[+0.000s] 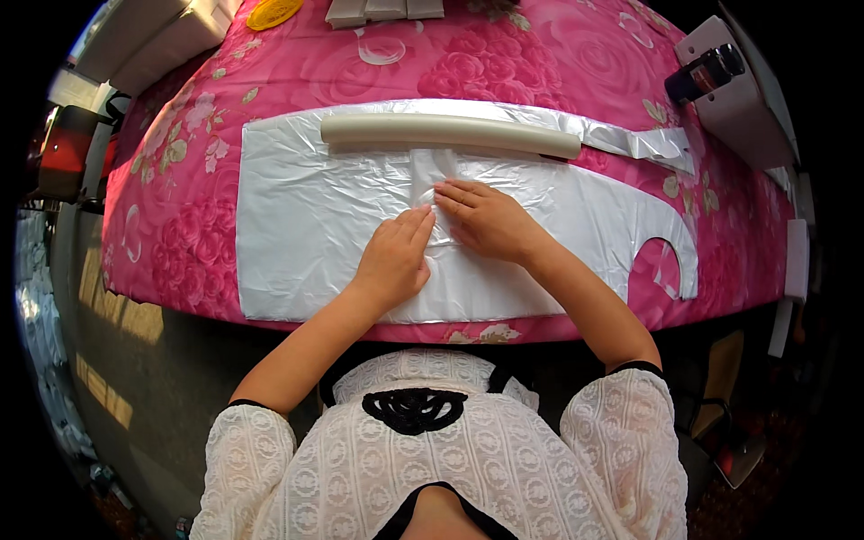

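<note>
A shiny white plastic sheet, cut like a disposable apron (306, 216), lies spread out before me, with a curved cut-out and straps at its right end. On it, between my hands and the long beige tube (450, 131), is a small folded piece of white plastic (434, 169). My left hand (398, 250) rests on the plastic, fingers stretched out towards that piece. Coming in from the right, my right hand (486, 219) lies flat, its fingertips on the folded piece and almost touching my left fingers. Neither hand grips anything visible.
Pink rose-patterned cloth (184, 243) covers the table. White folded packets (385, 11) and a yellow dish (274, 13) are at the far edge. A dark jar (705, 74) lies by a white box (738, 112) at right. A chair (720, 382) stands below right.
</note>
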A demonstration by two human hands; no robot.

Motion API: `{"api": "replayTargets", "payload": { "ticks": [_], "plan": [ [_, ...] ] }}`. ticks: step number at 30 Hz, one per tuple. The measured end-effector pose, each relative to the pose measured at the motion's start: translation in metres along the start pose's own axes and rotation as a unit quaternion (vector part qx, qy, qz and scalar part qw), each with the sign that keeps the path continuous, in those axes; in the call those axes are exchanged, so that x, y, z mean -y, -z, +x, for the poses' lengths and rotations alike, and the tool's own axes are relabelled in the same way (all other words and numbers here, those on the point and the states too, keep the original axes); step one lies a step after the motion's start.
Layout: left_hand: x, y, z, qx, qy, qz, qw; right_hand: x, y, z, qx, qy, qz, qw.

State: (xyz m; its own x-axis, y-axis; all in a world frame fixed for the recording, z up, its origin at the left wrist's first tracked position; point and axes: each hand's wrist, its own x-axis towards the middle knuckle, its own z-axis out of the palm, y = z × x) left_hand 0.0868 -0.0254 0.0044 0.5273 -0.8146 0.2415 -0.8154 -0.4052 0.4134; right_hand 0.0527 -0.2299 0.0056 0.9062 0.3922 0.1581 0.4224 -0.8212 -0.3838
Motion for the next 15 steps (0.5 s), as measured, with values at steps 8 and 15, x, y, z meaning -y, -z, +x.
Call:
{"api": "replayTargets", "payload": {
  "ticks": [8,15],
  "plan": [
    [0.004,-0.004,0.009,-0.032,-0.034,0.065,0.997,-0.005,-0.002,0.005,-0.038,-0.006,0.058,0.998],
    [0.003,0.009,-0.003,-0.046,-0.103,0.000,0.994,0.011,-0.012,-0.010,-0.083,0.012,0.063,0.994]
  ]
}}
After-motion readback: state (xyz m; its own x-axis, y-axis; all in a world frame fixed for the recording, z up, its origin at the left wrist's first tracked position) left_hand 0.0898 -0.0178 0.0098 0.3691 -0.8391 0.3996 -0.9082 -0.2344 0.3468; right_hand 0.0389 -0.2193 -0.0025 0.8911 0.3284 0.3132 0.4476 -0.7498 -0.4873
